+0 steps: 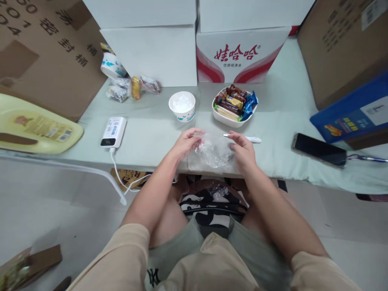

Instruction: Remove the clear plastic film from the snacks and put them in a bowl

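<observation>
A crumpled clear plastic bag stretches between my two hands at the front edge of the table. My left hand pinches its left side, where a bit of red shows near the fingertips. On the other side, my right hand has its fingers closed on the bag's right edge. Behind the right fingers is a small knife with a white handle; the hand covers its middle, and it seems to lie on the cloth. Beyond my hands stand a paper cup with white, crumpled-looking contents and a white bowl full of wrapped snacks.
A white power bank with a cable and a yellow jug lie to the left. Small wrapped items sit near a tilted paper cup. White cartons line the back. A phone and a blue box are right.
</observation>
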Tool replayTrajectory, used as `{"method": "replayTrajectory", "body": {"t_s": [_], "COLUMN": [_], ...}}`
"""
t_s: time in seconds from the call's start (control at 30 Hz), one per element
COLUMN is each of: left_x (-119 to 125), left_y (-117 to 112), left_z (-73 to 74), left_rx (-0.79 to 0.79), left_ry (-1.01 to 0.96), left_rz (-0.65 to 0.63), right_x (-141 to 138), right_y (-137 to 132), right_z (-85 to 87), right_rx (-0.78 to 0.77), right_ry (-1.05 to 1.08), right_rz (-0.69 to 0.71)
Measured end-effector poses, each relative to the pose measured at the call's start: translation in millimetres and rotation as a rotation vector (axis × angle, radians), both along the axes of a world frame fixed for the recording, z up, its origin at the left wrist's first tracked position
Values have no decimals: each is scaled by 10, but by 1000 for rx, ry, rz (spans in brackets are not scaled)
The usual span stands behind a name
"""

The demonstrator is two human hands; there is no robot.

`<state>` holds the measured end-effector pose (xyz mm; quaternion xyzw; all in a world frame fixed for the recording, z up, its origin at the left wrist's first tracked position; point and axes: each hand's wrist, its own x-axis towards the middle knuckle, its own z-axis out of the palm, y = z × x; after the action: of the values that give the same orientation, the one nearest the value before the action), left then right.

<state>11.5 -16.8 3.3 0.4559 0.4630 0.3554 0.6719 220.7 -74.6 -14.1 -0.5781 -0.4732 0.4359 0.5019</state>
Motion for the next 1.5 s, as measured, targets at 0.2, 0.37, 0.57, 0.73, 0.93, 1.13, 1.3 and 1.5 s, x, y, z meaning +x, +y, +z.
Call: {"method": "replayTrajectory", "body": {"t_s": [0.2,0.37,0.57,0.73,0.93,1.13,1.3,1.5], "left_x": [-147,-310,-161,-154,-240,-87,24,90], "left_y": [130,211,145,102,100,74,83,59], "left_z": [-6,52,-31,18,151,44,17,53], "left_rx": [132,43,171,163,13,-153,-81,-148], "left_ry": [88,-13,200,-34,-235,-125,-164,-85], "left_rz": [-227,-484,-232,-157,13,-85,16,-125], "right_x": [87,65,-10,3,-94,-97,-66,-48], "right_y": [11,53,-4,49,84,92,96,93], "right_z": [100,28,14,36,89,79,53,77], "right_rx": [197,231,305,175,-165,-84,-114,-104], "right_ry": [-173,-780,-831,-239,84,87,69,121], "right_rz": [261,554,437,214,314,89,152,156]}}
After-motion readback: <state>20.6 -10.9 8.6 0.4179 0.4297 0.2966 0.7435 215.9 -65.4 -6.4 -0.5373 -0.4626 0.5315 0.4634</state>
